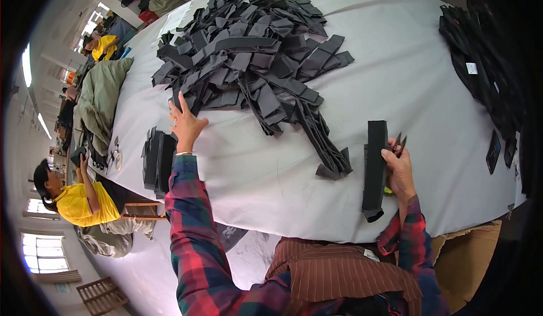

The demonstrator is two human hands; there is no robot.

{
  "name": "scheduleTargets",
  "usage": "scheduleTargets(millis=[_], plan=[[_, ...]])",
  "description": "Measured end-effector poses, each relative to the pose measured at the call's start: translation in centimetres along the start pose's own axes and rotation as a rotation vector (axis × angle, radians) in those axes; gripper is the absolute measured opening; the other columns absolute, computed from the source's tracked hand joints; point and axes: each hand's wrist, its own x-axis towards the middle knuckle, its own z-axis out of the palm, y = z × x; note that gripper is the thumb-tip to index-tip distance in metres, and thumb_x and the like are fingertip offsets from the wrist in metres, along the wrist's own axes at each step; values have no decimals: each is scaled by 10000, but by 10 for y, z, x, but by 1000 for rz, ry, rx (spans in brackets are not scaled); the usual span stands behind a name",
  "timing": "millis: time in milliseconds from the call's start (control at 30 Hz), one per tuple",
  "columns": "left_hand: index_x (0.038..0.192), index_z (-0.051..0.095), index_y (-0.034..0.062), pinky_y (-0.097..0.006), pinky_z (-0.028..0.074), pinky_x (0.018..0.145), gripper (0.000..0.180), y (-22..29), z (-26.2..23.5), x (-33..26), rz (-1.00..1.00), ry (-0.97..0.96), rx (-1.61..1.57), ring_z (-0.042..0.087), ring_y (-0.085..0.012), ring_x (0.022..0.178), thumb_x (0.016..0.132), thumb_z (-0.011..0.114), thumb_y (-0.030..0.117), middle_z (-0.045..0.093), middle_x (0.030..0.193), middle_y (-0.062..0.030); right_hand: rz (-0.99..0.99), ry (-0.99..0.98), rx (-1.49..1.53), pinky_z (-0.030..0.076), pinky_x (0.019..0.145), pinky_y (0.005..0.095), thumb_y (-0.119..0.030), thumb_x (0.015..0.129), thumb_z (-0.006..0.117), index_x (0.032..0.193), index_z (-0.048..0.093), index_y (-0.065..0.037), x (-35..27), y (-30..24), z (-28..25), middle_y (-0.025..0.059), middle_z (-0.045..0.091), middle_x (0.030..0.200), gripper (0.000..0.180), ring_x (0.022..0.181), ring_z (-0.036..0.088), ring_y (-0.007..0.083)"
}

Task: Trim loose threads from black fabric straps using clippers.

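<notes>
Charcoal fabric strips (249, 46), too many to count, form one jagged heap on the table (254, 172). The left hand (189, 125) splays its fingers at its edge; the right hand (400, 172) grips one flat strip (374, 166) and scissors (401, 142).

Left: person in black cap and yellow shirt (85, 206), wooden stool (142, 210) just beside. Near left: slatted wooden chair (102, 296), bright paned window (42, 254). Farther left: heaped olive cloth (102, 98), second yellow-shirted person (105, 47), lit ceiling tube (26, 64). Right: black garments (478, 67) with white tag (471, 68), dark phone-like slab (493, 152). Near right: open cardboard box (466, 259).
</notes>
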Motion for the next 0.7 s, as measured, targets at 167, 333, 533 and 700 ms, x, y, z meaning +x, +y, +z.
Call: scheduleTargets(millis=[167,333,533,700], plan=[[1461,72,309,-508,416,920,1079,-11,18,56,12,-111,-143,483,-423,1159,592,707,231,342,1398,-237,36,43,112,533,717,273,-112,806,585,1071,537,-4,0,1,-17,44,617,874,290,752,617,119],[1264,452,24,-351,470,790,625,-11,19,111,-25,102,-659,603,-302,872,674,615,148,627,925,-134,83,-89,179,510,768,263,-86,800,598,1088,547,5,8,1,-12,56,636,922,306,825,622,120],[922,544,12,-303,483,679,249,112,1,128,-120,-351,-1435,576,-181,730,682,580,69,536,778,-37,110,-115,209,508,771,260,-89,805,630,1085,545,19,6,5,-13,64,641,935,312,829,621,118],[897,479,-29,-437,582,648,239,263,-5,94,12,-622,-1787,638,-336,679,663,525,-16,530,798,-116,116,-158,255,506,771,259,-85,813,625,1077,548,19,5,2,-8,63,644,931,294,825,622,114]])
